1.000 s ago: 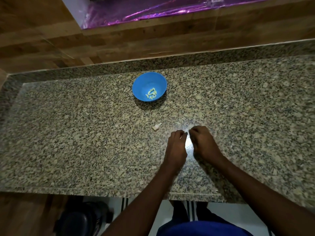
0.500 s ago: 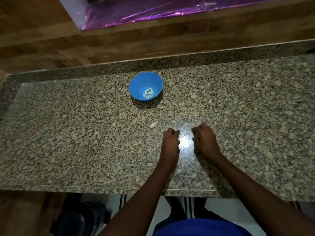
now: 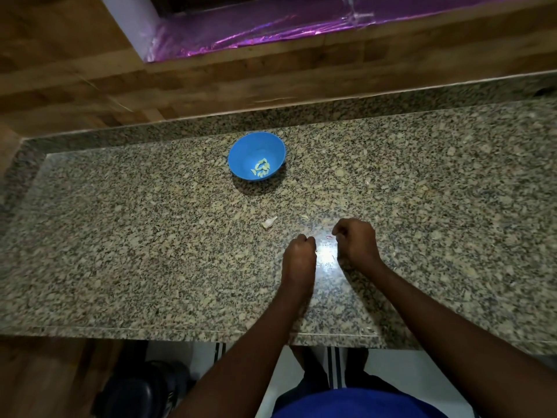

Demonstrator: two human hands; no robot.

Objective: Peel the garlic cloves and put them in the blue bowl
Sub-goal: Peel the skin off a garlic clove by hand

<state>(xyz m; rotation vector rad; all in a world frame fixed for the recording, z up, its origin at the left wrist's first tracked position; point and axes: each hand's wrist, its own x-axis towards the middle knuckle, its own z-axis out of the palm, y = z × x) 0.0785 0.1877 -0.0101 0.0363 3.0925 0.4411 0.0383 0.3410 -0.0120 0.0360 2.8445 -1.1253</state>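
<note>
The blue bowl (image 3: pixel 238 158) stands at the back middle of the granite counter (image 3: pixel 120 236) with several peeled, pale green cloves (image 3: pixel 261 170) in it. One unpeeled garlic clove (image 3: pixel 269 222) lies on the counter between the bowl and my hands. My left hand (image 3: pixel 300 256) rests on the counter with its fingers curled; a small pale bit, seemingly a garlic clove, shows at its fingertips. My right hand (image 3: pixel 357 241) is a short gap to the right with its fingers curled and fingertips drawn together. What it holds, if anything, is hidden.
Tiny reddish scraps of skin (image 3: pixel 328 237) lie in the bright glare between my hands. A wooden wall (image 3: pixel 211 82) and a ledge covered in purple foil (image 3: pixel 271 28) rise behind the counter. The counter's front edge (image 3: pixel 150 330) runs below my forearms.
My hands, close together a second ago, have drawn apart, the left moving a little left and toward me and the right staying near its place. The view has shifted slightly.
</note>
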